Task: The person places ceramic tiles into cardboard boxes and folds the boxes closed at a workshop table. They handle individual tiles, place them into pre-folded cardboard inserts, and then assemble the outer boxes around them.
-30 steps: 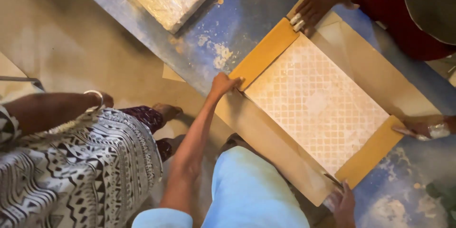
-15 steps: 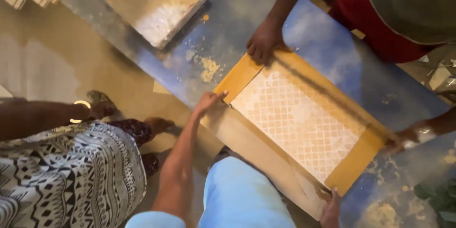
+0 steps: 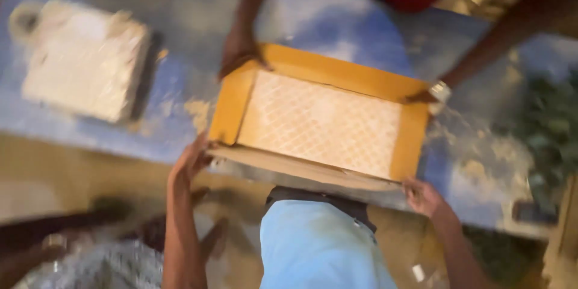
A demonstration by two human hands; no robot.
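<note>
A shallow cardboard box point(image 3: 232, 102) with yellow inner flaps lies on a blue table point(image 3: 337, 21). Inside it sits a pale slab point(image 3: 319, 123) with a diamond grid pattern. My left hand point(image 3: 189, 162) grips the box's near left corner. My right hand point(image 3: 424, 197) holds its near right corner. Across the table another person in a red top holds the far side, one hand point(image 3: 238, 54) at the far left corner, the other hand point(image 3: 430, 93) at the far right corner. The picture is blurred.
A second pale block point(image 3: 84, 66) rests on the table to the left. Crumbs and powder point(image 3: 195, 111) are scattered on the blue surface. A third person in a black-and-white patterned garment point(image 3: 90, 265) stands at my lower left. Dark greenish clutter point(image 3: 551, 126) lies at right.
The view has swung so the box now sits squarely before me. The other person's hands have come onto its far corners, and the long side flaps have folded upward.
</note>
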